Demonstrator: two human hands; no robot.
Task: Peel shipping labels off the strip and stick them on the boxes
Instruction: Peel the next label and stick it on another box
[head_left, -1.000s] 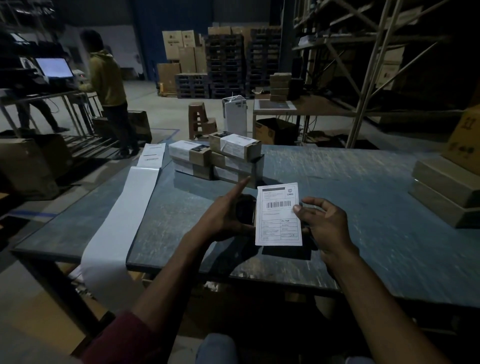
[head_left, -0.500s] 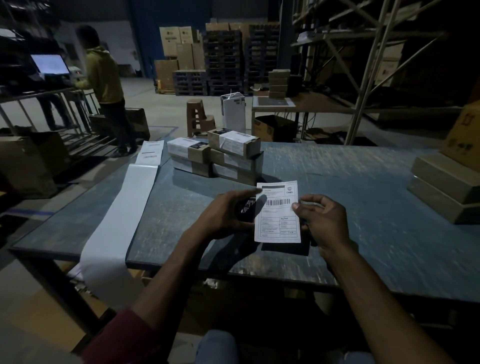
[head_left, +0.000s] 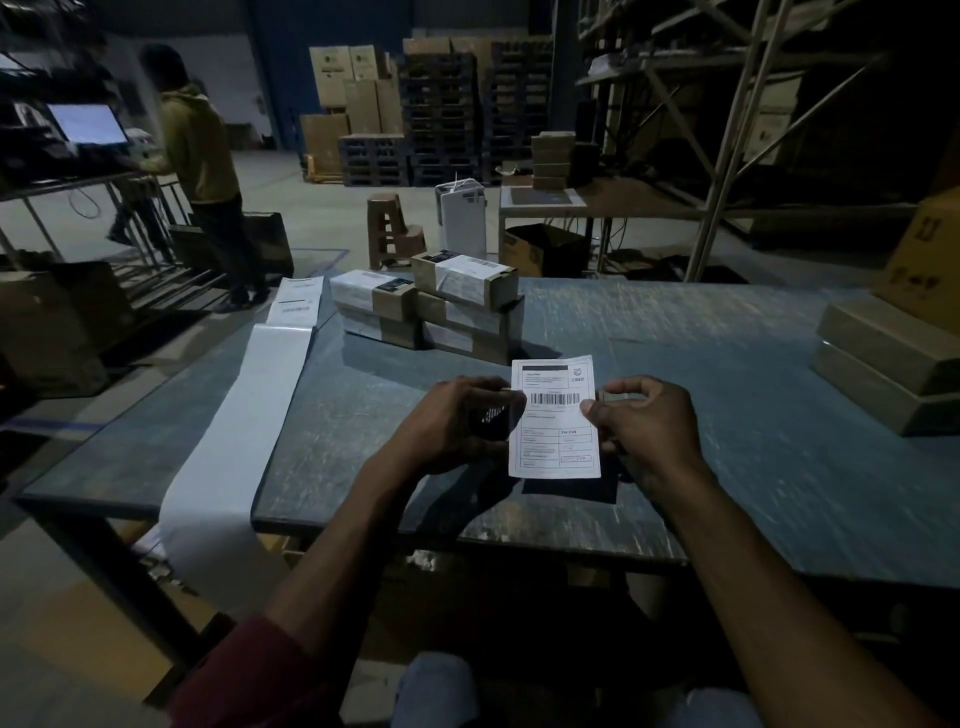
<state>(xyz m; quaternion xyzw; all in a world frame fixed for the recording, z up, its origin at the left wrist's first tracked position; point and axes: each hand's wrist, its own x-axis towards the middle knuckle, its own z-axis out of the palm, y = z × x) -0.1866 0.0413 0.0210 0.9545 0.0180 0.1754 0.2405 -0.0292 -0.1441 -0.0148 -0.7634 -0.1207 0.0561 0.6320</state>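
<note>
At the left of the frame the white strip (head_left: 244, 405) runs down the desk (head_left: 727, 415) and hangs over its near edge, with printed labels still on it at the far end. In the upper middle sits a stack of boxes (head_left: 431, 306), already labelled. At centre, the left hand (head_left: 452, 421) curls its fingers round a small dark box, mostly hidden. The label (head_left: 555, 418) stands upright, covering that box. The right hand (head_left: 649, 426) pinches its right edge. The sticking step looks to be in hand; next it needs squaring and pressing flat.
</note>
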